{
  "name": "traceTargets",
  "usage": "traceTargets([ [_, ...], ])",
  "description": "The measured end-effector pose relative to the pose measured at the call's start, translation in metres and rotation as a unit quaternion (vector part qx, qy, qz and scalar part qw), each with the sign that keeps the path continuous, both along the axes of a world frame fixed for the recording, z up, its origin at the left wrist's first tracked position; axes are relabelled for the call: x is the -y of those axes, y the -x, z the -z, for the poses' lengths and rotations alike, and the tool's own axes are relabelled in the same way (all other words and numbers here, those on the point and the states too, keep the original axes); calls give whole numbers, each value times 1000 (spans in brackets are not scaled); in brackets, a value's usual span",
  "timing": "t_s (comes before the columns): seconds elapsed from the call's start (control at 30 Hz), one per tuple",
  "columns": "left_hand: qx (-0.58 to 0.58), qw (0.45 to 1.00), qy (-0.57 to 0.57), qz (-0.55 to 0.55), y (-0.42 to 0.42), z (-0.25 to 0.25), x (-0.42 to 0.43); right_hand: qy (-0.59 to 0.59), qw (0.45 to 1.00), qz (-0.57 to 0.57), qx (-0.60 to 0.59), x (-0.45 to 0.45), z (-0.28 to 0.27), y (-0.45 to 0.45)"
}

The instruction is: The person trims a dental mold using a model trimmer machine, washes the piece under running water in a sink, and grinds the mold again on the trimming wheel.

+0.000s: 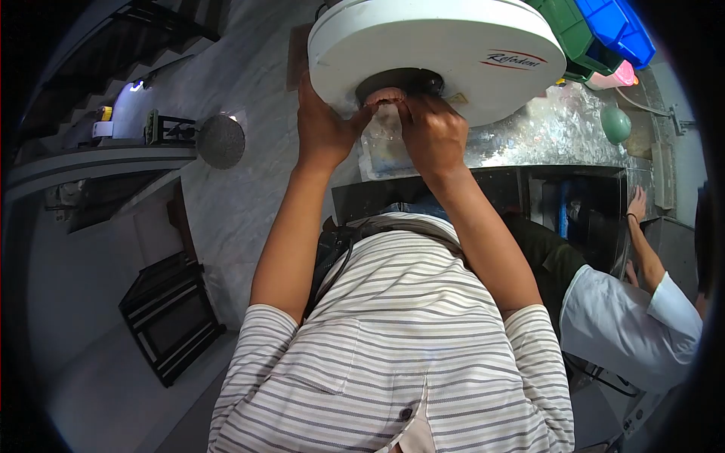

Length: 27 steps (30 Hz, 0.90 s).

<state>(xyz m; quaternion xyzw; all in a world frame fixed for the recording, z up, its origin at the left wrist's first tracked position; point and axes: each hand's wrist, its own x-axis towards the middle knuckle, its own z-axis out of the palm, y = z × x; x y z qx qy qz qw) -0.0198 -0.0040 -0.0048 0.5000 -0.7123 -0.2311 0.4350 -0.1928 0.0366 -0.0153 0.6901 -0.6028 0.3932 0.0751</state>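
A large white round-bodied machine (423,53) marked "Refodent" stands in front of me, with a dark opening (411,78) low on its front. A pink denture (386,96) with a scalloped edge sits at this opening. My left hand (326,124) pinches it from the left with thumb and fingers. From the right, my right hand (434,130) grips it, fingers bent and partly inside the opening. Some fingertips are hidden by the machine and the denture. Whether the denture touches anything inside cannot be seen.
Shiny wet metal worktop (544,136) extends to the right. Green bin (563,30), blue bin (615,30) and a pale green ball-like thing (615,124) are there. Another person in a white sleeve (630,325) works at right, with a hand (638,204) on the counter edge. A round stool (220,141) stands left.
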Motion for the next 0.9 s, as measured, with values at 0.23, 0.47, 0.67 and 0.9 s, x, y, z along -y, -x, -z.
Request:
traceTargets([
  [0.23,10,999,35,1,-1,2,1,0,1000,-2,0,0,5,1],
  [0.47,-2,999,40,10,0,0,0,11,1000,-15,19,0,-3,-1],
  [0.67,2,999,35,10,3,-15,-5,0,1000,-14,10,2,4,0],
  [0.9,33,998,50,-6,4,-13,-3,21,999,-37,-20,3,8,2],
])
